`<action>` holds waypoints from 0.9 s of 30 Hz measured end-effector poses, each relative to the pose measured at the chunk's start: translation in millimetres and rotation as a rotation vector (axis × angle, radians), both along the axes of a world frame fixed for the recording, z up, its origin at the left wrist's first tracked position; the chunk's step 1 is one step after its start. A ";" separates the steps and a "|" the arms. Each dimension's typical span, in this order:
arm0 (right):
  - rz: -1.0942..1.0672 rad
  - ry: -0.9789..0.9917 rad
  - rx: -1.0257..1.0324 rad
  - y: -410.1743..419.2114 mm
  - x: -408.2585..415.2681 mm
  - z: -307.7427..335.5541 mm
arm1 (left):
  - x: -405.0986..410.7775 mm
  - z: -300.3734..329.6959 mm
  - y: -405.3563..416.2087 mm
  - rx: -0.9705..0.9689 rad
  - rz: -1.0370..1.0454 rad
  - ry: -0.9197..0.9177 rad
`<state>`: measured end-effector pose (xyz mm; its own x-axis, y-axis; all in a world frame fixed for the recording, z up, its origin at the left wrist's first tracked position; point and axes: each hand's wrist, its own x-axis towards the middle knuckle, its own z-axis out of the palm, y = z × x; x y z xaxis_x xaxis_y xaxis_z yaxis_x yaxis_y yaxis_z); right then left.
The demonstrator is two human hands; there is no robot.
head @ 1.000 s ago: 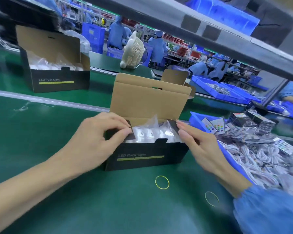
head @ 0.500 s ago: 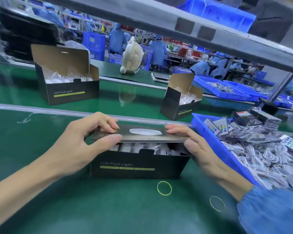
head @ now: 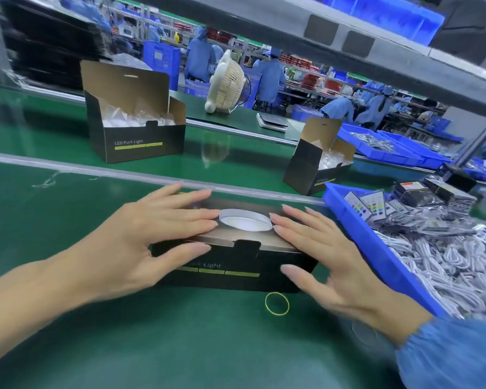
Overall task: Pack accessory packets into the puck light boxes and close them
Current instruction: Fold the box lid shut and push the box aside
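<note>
A black puck light box (head: 236,265) lies in front of me on the green belt, its lid folded down flat with a puck light picture on top. My left hand (head: 152,237) presses on the lid's left half with straight, spread fingers. My right hand (head: 320,248) lies flat on the right half, thumb down the front face. Two more black boxes stand with lids up, one at the back left (head: 135,141) and one at the back right (head: 317,167), both showing clear plastic bags inside. Accessory packets (head: 432,220) fill a blue bin on my right.
The blue bin (head: 376,248) with remotes and white cables stands close to my right hand. A yellow rubber band (head: 277,303) lies on the belt before the box. A fan (head: 226,82), a scale (head: 272,122) and more blue trays (head: 390,153) are farther back; a grey shelf rail (head: 348,43) runs overhead.
The lid has gone from upright to fully down. Both hands have let go of its edges and now lie flat on top, fingers straight.
</note>
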<state>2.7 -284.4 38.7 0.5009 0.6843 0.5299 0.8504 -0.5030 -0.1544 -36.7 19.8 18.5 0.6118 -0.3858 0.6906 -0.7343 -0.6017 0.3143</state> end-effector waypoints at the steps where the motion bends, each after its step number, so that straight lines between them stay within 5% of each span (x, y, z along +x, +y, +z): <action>1: -0.032 -0.067 -0.045 1.9 -2.2 -0.8 | 0.5 -2.7 -1.1 0.023 0.004 -0.020; 6: 0.003 -0.419 0.010 21.3 -8.2 3.9 | -1.3 -5.8 -4.4 -0.033 0.008 -0.018; 17: 0.148 -0.629 0.164 49.5 6.1 -13.6 | -3.2 -9.0 -10.9 -0.040 0.068 -0.045; 21: 0.114 -0.465 0.225 51.9 1.0 -16.6 | -2.3 -10.9 -11.0 -0.060 0.074 -0.026; 25: 0.048 -0.008 0.338 49.5 -3.5 -3.4 | 0.4 -9.7 -12.5 -0.049 0.079 -0.010; 27: 0.053 -0.109 0.225 48.8 0.6 0.4 | 2.7 -7.7 -13.0 -0.059 0.083 0.009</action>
<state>3.3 -235.7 39.1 0.3986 0.5667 0.7211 0.8926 -0.4202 -0.1632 -34.0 6.9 10.8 0.6464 -0.2922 0.7048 -0.6797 -0.6402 0.3580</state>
